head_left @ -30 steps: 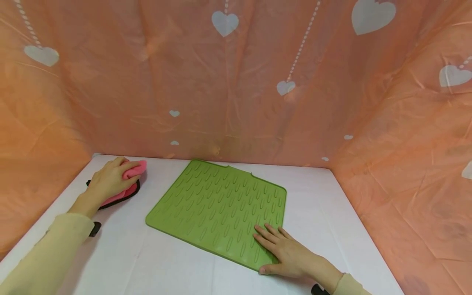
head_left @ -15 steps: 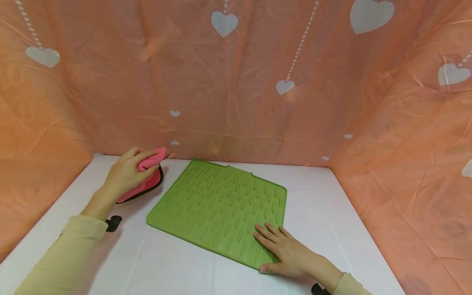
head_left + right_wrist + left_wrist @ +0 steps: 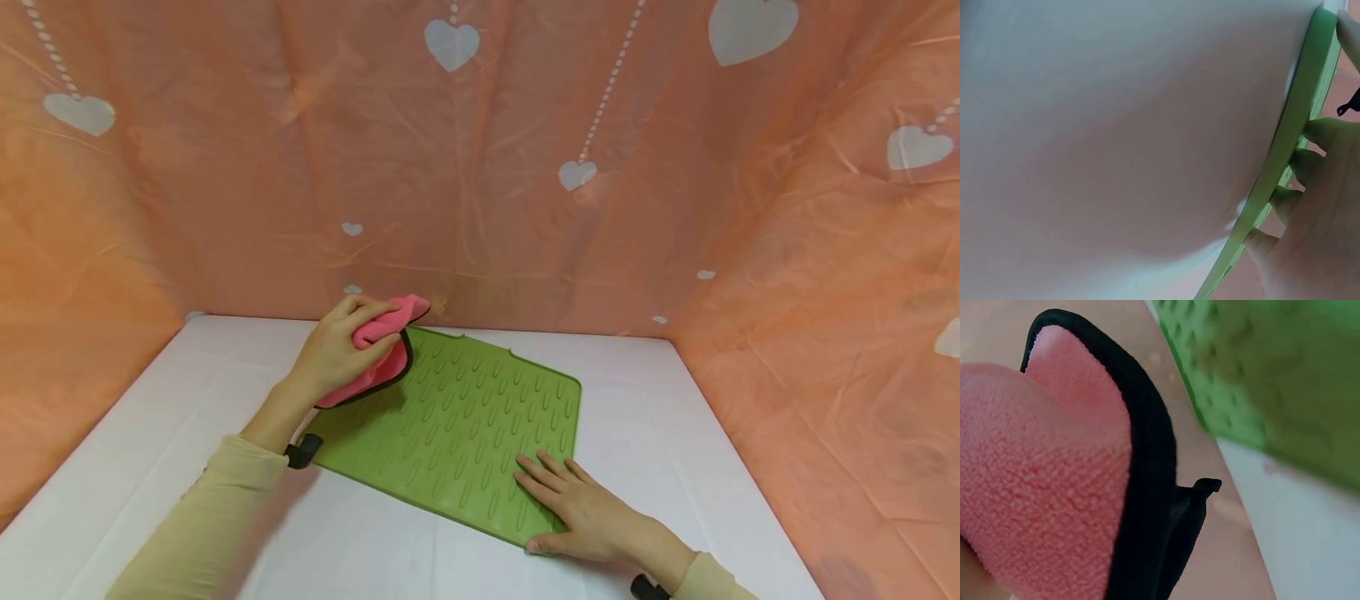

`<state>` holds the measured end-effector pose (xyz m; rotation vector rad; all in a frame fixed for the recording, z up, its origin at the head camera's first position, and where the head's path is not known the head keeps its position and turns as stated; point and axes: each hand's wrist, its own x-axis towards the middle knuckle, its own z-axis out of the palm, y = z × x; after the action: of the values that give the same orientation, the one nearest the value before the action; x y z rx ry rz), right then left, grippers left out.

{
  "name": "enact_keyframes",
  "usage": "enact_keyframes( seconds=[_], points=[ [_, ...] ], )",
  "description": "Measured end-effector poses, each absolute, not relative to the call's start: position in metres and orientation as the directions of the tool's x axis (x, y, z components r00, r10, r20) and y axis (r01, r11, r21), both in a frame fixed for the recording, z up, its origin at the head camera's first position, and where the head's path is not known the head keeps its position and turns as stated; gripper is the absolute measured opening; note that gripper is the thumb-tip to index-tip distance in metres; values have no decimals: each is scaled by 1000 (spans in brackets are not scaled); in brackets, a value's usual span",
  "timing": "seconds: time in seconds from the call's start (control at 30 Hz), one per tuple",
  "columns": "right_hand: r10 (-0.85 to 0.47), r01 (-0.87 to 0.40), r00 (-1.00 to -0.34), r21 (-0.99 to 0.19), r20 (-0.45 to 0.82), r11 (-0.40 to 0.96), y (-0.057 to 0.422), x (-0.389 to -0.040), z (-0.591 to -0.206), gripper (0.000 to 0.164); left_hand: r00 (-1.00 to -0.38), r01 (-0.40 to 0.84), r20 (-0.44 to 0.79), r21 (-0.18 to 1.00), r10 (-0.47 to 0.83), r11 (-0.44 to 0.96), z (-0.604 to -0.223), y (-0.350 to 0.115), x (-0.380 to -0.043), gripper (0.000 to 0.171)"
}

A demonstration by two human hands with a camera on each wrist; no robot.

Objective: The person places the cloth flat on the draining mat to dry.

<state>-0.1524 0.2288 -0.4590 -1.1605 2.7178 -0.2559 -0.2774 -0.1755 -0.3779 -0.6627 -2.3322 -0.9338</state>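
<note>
Head view: the left hand (image 3: 333,350), curled, grips a cloth (image 3: 384,367). Under the right hand (image 3: 583,512), fingers spread, lies a mat (image 3: 457,425).

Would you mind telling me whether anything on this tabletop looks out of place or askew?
Only the green mat looks askew: it lies turned at an angle to the edges of the white tabletop. I see no spill.

The left hand (image 3: 326,354) has carried the pink cloth (image 3: 382,327) (black-edged) nearer the right hand (image 3: 596,512); the cloth now hides part of the green mat (image 3: 465,425) from view, and a shadow (image 3: 385,408) darkens the mat just beside the left hand.
</note>
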Motion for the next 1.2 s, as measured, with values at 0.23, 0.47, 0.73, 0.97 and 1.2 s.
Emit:
enact_keyframes(
  seconds=[0.23, 0.47, 0.73, 0.97, 1.2],
  points=[
    [-724, -691, -683, -233, -99, 684, 228, -152, -457, 89, -719, 672, 598, 472, 352, 571, -392, -129, -279, 47],
    [-727, -694, -680, -234, -95, 681, 228, -152, -458, 89, -751, 657, 464, 454, 470, 602, -405, -104, -277, 45],
    [-724, -691, -683, -236, -97, 683, 230, -153, -458, 89, -787, 617, 315, 421, 531, 665, -419, -107, -283, 51],
    [-724, -691, -683, -233, -96, 684, 229, -152, -457, 89, -826, 560, 175, 372, 537, 740, -431, -124, -300, 59],
    [-707, -666, -695, -256, -129, 701, 228, -154, -453, 89, -821, 562, 99, 308, 562, 767, -437, -130, -306, 63]
  ],
)
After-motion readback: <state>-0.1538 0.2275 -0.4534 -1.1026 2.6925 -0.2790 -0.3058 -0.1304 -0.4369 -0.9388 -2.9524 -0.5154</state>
